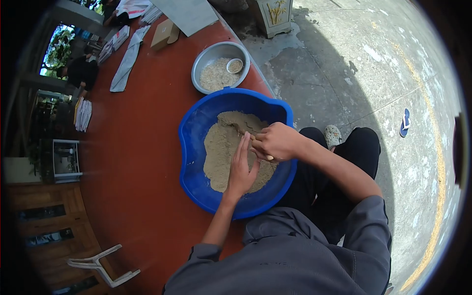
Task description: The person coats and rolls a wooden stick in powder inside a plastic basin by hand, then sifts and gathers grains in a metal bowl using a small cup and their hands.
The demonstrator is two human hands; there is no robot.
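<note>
A blue basin holds a heap of light brown powder. Over the powder, my right hand is closed around a wooden handle, whose far end reaches a darker, dug-out part of the heap. My left hand is beside it with fingers stretched out and thumb apart; its fingertips are at the handle, and I cannot tell whether they press on it. A grey metal bowl stands just beyond the basin, with pale flakes and a small cup of grains inside.
The basin rests on a red surface. Farther along it lie a cardboard box, a folded grey cloth and paper stacks. A person is at the far left. A planter and a blue sandal are on the concrete.
</note>
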